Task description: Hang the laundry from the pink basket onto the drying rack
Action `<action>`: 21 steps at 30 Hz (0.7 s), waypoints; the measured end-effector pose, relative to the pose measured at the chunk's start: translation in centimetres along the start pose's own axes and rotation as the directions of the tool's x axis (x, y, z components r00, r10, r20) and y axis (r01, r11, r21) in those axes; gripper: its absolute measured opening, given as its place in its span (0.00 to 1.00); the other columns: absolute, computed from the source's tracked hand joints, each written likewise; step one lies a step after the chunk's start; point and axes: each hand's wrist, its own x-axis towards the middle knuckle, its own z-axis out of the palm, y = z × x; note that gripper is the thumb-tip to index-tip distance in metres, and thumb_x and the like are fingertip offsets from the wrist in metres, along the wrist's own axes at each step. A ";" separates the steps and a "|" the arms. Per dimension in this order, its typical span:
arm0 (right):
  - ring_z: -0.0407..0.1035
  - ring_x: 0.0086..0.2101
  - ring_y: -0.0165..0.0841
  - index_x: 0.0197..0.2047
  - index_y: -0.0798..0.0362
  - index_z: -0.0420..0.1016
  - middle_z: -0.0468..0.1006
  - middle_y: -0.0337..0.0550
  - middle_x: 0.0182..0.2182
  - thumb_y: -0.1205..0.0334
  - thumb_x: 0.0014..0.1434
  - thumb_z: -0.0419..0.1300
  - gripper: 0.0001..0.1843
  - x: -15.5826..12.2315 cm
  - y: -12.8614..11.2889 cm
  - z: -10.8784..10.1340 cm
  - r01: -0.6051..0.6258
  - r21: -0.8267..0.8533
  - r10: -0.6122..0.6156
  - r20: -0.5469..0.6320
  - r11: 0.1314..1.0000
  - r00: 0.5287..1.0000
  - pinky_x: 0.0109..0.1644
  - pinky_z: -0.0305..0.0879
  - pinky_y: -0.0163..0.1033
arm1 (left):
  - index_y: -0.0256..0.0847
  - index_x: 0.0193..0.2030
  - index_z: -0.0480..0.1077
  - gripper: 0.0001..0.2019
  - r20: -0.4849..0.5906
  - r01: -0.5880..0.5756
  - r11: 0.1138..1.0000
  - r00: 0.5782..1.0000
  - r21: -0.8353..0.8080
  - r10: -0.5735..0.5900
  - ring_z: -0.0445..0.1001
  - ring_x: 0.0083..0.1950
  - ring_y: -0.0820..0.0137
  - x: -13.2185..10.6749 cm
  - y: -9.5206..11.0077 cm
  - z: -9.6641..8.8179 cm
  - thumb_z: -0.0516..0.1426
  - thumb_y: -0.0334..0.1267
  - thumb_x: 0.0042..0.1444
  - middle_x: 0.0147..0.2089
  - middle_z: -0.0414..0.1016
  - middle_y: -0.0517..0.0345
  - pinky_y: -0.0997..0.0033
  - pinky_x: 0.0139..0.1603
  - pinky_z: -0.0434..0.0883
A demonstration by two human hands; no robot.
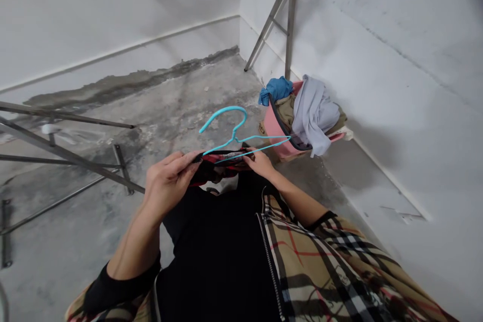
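Observation:
A light-blue wire clothes hanger (234,137) lies across a dark garment with red patches (217,161) in front of my torso. Its hook points up and away from me. My left hand (169,178) pinches the garment's edge where the hanger's left end goes out of sight at the cloth. On the other side, my right hand (261,163) is closed on the same garment's edge. The hanger's right end sticks out past those fingers, uncovered. Most of the garment hangs below my hands, so its kind cannot be made out.
A pink basket (274,128) heaped with clothes, including a pale grey cloth (313,110) and a blue one (277,89), stands by the right wall. Behind it rise the legs of a metal stand (290,25). More metal bars (64,148) cross the concrete floor (158,110) at left.

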 end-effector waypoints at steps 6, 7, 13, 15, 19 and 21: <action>0.74 0.40 0.35 0.37 0.53 0.77 0.81 0.43 0.37 0.68 0.55 0.60 0.06 2.4 1.2 2.1 -0.108 0.331 0.125 -0.030 0.937 0.992 0.47 0.68 0.38 | 0.46 0.50 0.78 0.13 0.014 -0.026 0.999 1.000 0.025 0.026 0.70 0.26 0.76 -0.8 0.1 -0.6 0.56 0.40 0.62 0.26 0.71 0.62 0.79 0.28 0.65; 0.74 0.37 0.33 0.35 0.54 0.77 0.81 0.42 0.34 0.68 0.54 0.61 0.04 2.6 1.6 2.0 -0.127 0.398 0.151 -0.031 0.908 0.988 0.43 0.69 0.37 | 0.46 0.50 0.78 0.13 -0.002 -0.037 0.999 0.999 0.032 0.037 0.71 0.26 0.75 -0.9 -0.2 -0.6 0.56 0.40 0.62 0.26 0.72 0.62 0.79 0.28 0.65; 0.64 0.20 0.25 0.35 0.55 0.75 0.75 0.38 0.24 0.55 0.47 0.65 0.14 2.4 2.8 -1.5 -0.133 0.772 0.238 -0.024 0.622 0.971 0.24 0.61 0.30 | 0.45 0.47 0.78 0.10 -0.073 -0.083 0.994 0.993 0.064 0.088 0.75 0.29 0.74 -1.1 -2.6 -0.3 0.58 0.40 0.61 0.28 0.75 0.62 0.78 0.30 0.68; 0.65 0.22 0.25 0.35 0.54 0.73 0.76 0.37 0.25 0.52 0.44 0.66 0.18 2.4 2.9 -3.1 -0.089 0.841 0.256 -0.060 0.534 0.965 0.24 0.60 0.29 | 0.46 0.48 0.78 0.11 -0.046 -0.063 0.996 0.997 0.069 0.066 0.74 0.28 0.75 -1.3 -3.2 -0.1 0.57 0.40 0.61 0.28 0.75 0.62 0.78 0.31 0.68; 0.66 0.23 0.26 0.35 0.53 0.72 0.75 0.36 0.25 0.50 0.41 0.68 0.21 2.6 3.0 -5.6 -0.030 0.886 0.287 -0.117 0.462 0.951 0.24 0.60 0.29 | 0.45 0.48 0.78 0.12 0.002 -0.027 0.994 1.000 0.105 0.027 0.72 0.26 0.75 -1.7 -4.3 0.6 0.56 0.41 0.62 0.26 0.73 0.63 0.78 0.29 0.66; 0.66 0.22 0.26 0.36 0.53 0.73 0.75 0.36 0.25 0.51 0.42 0.68 0.20 2.6 2.8 -6.3 -0.015 0.880 0.280 -0.136 0.475 0.950 0.24 0.61 0.31 | 0.44 0.47 0.79 0.13 -0.012 -0.025 0.989 1.000 0.143 0.027 0.72 0.25 0.75 -1.9 -4.8 1.1 0.55 0.43 0.62 0.26 0.73 0.61 0.78 0.27 0.65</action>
